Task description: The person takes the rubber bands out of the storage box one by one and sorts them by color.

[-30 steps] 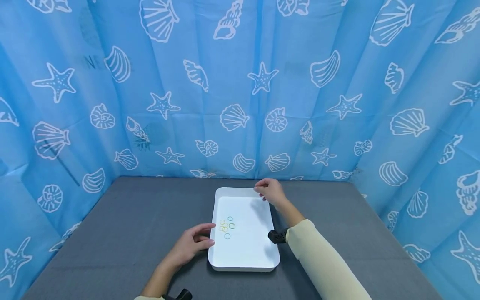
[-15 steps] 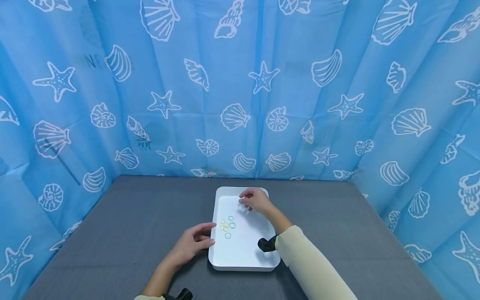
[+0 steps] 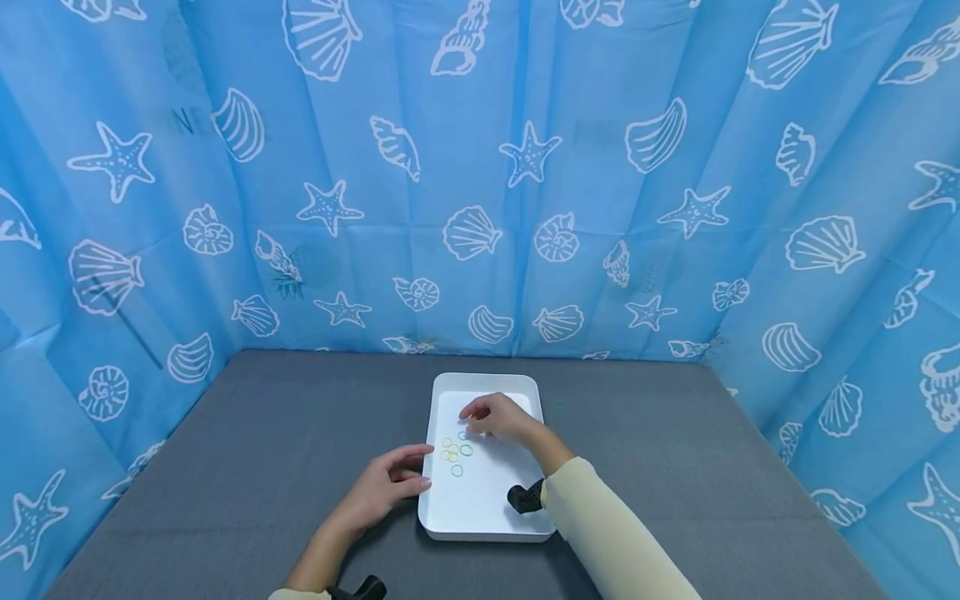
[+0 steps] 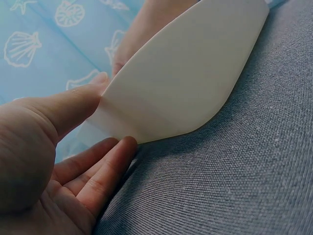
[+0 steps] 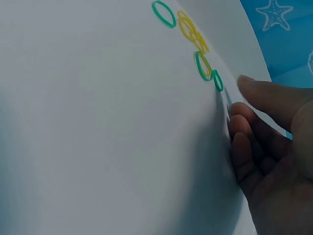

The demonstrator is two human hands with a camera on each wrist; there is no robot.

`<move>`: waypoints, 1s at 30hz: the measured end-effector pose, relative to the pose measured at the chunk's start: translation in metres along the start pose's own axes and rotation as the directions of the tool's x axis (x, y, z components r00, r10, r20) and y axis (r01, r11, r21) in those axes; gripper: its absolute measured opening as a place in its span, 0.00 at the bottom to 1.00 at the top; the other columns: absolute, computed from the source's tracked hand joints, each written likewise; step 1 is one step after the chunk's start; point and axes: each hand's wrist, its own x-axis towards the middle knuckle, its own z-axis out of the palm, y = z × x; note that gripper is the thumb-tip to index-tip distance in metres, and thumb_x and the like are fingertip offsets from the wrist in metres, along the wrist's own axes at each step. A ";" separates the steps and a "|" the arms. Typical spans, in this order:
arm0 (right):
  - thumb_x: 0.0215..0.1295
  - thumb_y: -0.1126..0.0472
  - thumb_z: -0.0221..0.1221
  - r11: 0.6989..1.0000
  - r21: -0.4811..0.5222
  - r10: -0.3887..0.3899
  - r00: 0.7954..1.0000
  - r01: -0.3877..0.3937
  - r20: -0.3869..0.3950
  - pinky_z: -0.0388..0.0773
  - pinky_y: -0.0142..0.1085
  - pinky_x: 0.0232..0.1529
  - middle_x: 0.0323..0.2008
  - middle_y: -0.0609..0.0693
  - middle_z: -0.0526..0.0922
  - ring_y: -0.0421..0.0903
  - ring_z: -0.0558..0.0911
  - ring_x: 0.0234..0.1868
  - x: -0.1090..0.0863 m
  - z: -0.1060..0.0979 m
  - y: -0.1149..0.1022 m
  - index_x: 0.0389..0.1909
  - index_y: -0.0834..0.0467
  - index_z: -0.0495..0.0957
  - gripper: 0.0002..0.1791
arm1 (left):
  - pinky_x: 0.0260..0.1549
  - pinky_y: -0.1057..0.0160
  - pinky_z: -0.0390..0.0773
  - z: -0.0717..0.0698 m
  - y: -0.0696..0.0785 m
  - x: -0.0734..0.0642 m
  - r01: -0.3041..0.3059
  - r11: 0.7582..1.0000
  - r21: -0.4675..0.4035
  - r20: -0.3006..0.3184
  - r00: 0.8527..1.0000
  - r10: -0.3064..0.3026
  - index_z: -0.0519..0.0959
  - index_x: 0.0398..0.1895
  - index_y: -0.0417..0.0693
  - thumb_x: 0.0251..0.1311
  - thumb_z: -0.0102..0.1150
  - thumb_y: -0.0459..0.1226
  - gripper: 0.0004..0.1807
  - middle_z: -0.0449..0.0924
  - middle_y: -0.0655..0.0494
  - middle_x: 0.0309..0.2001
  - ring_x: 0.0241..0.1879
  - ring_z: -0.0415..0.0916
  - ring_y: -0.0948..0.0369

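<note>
Several thin yellow rubber bands (image 3: 449, 455) lie in a cluster on the floor of a white tray (image 3: 487, 500). Green rubber bands (image 3: 467, 450) lie around the cluster. My right hand (image 3: 498, 417) is over the tray, its fingertips close to the farthest green band (image 5: 218, 80). Nothing is visible between its parted thumb and fingers in the right wrist view. My left hand (image 3: 382, 487) touches the tray's left side. Seen from the left wrist, its thumb (image 4: 80, 105) meets the rim and the fingers (image 4: 115, 161) rest low against the outer wall.
A small green band (image 3: 558, 406) lies on the grey cloth-covered table (image 3: 645, 450), right of the tray. A blue curtain (image 3: 405, 183) with white shells and starfish hangs behind and on both sides.
My right hand has moved from the tray's far right corner inward and nearer, to the bands. A green band now shows on the cloth right of the tray. The left hand has stayed put.
</note>
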 end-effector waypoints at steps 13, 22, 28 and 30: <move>0.58 0.69 0.67 0.988 -0.143 -0.057 0.997 0.064 0.054 0.68 0.32 0.31 0.25 0.46 0.76 0.42 0.72 0.29 0.001 0.005 0.002 0.37 0.53 0.87 0.10 | 0.43 0.56 0.78 0.001 -0.003 0.002 -0.005 1.000 0.005 0.000 1.000 0.005 0.72 0.64 0.43 0.61 0.65 0.39 0.28 0.74 0.41 0.57 0.45 0.78 0.54; 0.58 0.67 0.67 0.985 -0.169 -0.040 0.999 0.044 0.029 0.70 0.34 0.33 0.24 0.44 0.79 0.41 0.74 0.28 0.001 0.007 0.001 0.27 0.54 0.85 0.05 | 0.43 0.56 0.78 0.001 -0.001 0.001 -0.006 1.000 0.000 -0.004 1.000 0.006 0.72 0.64 0.43 0.61 0.66 0.38 0.28 0.74 0.40 0.57 0.45 0.78 0.54; 0.58 0.65 0.68 0.980 -0.196 -0.020 1.000 0.021 0.011 0.70 0.34 0.33 0.23 0.44 0.79 0.41 0.74 0.27 0.000 0.008 0.003 0.26 0.56 0.84 0.04 | 0.42 0.57 0.78 0.001 -0.001 0.000 -0.006 1.000 -0.006 -0.005 1.000 0.006 0.73 0.64 0.43 0.61 0.65 0.38 0.28 0.74 0.40 0.57 0.45 0.78 0.54; 0.58 0.65 0.68 0.980 -0.199 -0.021 1.000 0.022 0.006 0.70 0.34 0.33 0.23 0.44 0.79 0.41 0.74 0.27 0.000 0.008 0.004 0.26 0.56 0.84 0.04 | 0.43 0.57 0.78 0.001 -0.001 0.001 -0.002 1.000 -0.005 -0.006 1.000 0.002 0.73 0.64 0.44 0.61 0.65 0.38 0.27 0.74 0.40 0.57 0.45 0.78 0.54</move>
